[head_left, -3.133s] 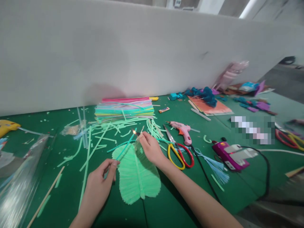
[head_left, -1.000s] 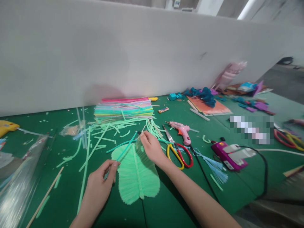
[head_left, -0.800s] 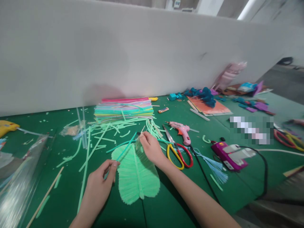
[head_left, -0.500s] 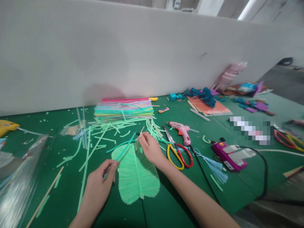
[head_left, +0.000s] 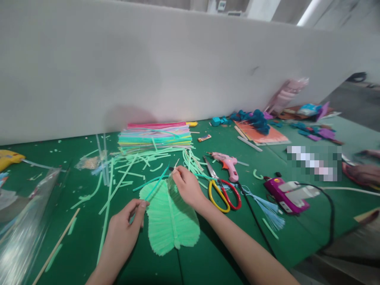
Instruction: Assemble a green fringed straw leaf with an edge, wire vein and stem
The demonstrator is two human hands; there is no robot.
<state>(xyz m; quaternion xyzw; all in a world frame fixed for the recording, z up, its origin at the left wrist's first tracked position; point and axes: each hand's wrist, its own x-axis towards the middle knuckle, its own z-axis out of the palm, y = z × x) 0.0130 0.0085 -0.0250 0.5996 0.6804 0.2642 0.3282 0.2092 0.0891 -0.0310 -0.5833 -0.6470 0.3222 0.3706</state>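
L hand [head_left: 129, 223] pinches teal strip [head_left: 158, 184] low down; R hand [head_left: 188, 187] grips small dark-tipped item [head_left: 171, 169], mostly hidden, nr strip's tip. Green leaf [head_left: 175, 223] lies below, on table [head_left: 297, 233]. Step's prob. tip work; next needs steady L pinch.

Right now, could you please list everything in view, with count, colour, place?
leaf: one, light green, centre
thin strip: one, teal, over leaf
dark item: one, partly hidden, centre
strip bundle: one, multicoloured, rear
loose strips: many, pale green, left
scissors: one clear pair, red-yellow, right
glue gun: one, pink, beside scissors
power block: one, purple, right
tassel: one, light blue, right
scraps: several, mixed, rear right
partition: one, grey, back
table: one, green, below
left hand: one, gripping thin strip
right hand: one, gripping dark item
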